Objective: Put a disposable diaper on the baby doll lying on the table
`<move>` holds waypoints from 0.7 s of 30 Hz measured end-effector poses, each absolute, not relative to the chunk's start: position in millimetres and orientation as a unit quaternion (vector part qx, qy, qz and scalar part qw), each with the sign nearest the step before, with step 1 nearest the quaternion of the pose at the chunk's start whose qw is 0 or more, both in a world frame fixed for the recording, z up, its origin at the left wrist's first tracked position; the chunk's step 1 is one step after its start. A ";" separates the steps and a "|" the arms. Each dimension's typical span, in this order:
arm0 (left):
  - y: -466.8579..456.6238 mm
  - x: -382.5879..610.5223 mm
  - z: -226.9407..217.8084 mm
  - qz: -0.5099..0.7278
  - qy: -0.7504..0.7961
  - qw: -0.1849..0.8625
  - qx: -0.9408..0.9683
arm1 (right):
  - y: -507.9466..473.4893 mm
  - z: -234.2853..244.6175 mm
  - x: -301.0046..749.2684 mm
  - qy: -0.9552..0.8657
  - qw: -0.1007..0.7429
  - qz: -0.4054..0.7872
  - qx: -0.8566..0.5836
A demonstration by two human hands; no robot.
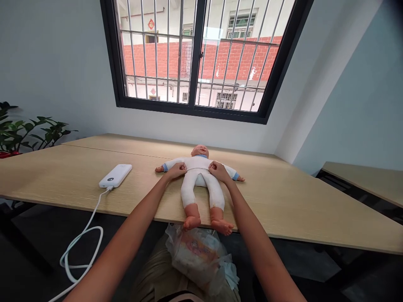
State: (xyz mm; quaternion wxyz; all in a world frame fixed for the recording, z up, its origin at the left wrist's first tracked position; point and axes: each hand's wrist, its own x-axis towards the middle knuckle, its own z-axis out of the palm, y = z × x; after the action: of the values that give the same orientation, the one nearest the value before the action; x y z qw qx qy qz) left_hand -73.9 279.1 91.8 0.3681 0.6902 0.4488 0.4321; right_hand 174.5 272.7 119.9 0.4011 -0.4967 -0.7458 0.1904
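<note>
A baby doll (pixel 199 180) lies on its back on the light wood table (pixel 283 201), wearing a white suit with blue cuffs, its bare feet at the table's near edge. My left hand (pixel 177 170) pinches the suit at the doll's waist on the left side. My right hand (pixel 218 171) grips the suit in the same way on the right side. A crumpled plastic-wrapped pad, perhaps a diaper (pixel 197 256), rests on my lap below the table edge.
A white power bank (pixel 115 175) lies left of the doll, its white cable (pixel 82 247) looping over the table edge. A leafy plant (pixel 28 130) stands at far left. A barred window (pixel 198 54) fills the wall behind. Another table edge (pixel 362 180) shows at right.
</note>
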 end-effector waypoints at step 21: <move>62.5 -38.2 73.4 0.372 0.448 0.165 0.796 | 67.4 109.5 214.3 -0.839 0.253 0.165 -0.453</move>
State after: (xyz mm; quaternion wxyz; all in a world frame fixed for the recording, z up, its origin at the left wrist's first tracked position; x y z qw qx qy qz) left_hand -38.2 62.5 73.4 0.1645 0.7961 0.4477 0.3725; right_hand 214.3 67.4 109.5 0.2526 -0.4527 -0.8391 0.1647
